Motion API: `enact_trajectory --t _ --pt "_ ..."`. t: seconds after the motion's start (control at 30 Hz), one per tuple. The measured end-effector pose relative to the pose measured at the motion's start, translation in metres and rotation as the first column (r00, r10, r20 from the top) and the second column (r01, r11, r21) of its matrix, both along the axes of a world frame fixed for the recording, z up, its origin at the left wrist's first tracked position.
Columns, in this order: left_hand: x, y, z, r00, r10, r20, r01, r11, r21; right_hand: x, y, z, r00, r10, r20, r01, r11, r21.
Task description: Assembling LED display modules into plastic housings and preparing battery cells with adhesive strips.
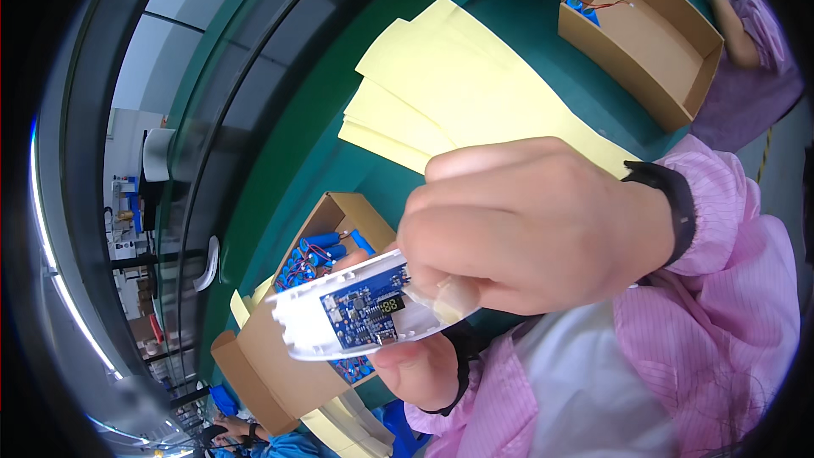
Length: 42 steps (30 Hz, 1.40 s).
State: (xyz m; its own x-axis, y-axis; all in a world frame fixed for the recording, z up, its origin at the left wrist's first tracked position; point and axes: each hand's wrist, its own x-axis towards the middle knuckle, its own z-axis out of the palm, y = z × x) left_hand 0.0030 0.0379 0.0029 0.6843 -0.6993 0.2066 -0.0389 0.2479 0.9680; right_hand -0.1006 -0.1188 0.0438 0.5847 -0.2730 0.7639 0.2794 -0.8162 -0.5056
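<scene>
A white plastic half shell (pixel 297 322) is tilted in front of me. Inside it lies a blue circuit board (pixel 360 314) with a small black digit display. My left hand (pixel 420 369) grips the shell from beneath, its thumb at the near edge and fingers partly showing behind the far edge. Over the shell's right end, my right hand (pixel 530 220) has its fingers curled down into it. What they pinch, if anything, is hidden. A pale cover, like a finger cot, shows on one of its fingertips.
An open cardboard box (pixel 326 208) of blue battery cells (pixel 309 259) stands behind the shell. Yellow sheets (pixel 458 76) lie on the green table (pixel 373 174). Another cardboard box (pixel 657 51) holds a few blue cells. Co-workers' arms (pixel 738 34) show at far right and lower left.
</scene>
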Motion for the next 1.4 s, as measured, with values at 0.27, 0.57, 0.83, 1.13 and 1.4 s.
enact_trajectory --t 0.27,0.57,0.83,1.13,1.4 --pt "-0.011 -0.015 0.013 0.855 -0.229 -0.465 0.093 0.950 -0.297 -0.018 -0.008 0.021 0.969 0.199 -0.150 -0.127 0.912 0.391" --pt "-0.019 -0.017 0.034 0.830 -0.102 -0.549 0.058 0.994 -0.096 -0.019 0.001 0.009 0.996 0.075 -0.049 -0.077 0.997 -0.031" --pt "-0.024 -0.024 0.040 0.878 0.015 -0.478 0.015 0.998 0.060 -0.021 0.002 0.014 0.980 0.137 -0.146 -0.140 0.990 -0.016" --pt "-0.024 -0.021 0.034 0.832 -0.004 -0.555 0.016 1.000 0.016 -0.021 0.007 0.016 0.983 0.084 -0.160 -0.104 0.987 -0.120" --pt "-0.018 -0.009 0.027 0.873 0.041 -0.486 0.031 0.990 0.140 -0.019 0.007 0.012 0.982 0.106 -0.158 -0.119 0.990 -0.078"
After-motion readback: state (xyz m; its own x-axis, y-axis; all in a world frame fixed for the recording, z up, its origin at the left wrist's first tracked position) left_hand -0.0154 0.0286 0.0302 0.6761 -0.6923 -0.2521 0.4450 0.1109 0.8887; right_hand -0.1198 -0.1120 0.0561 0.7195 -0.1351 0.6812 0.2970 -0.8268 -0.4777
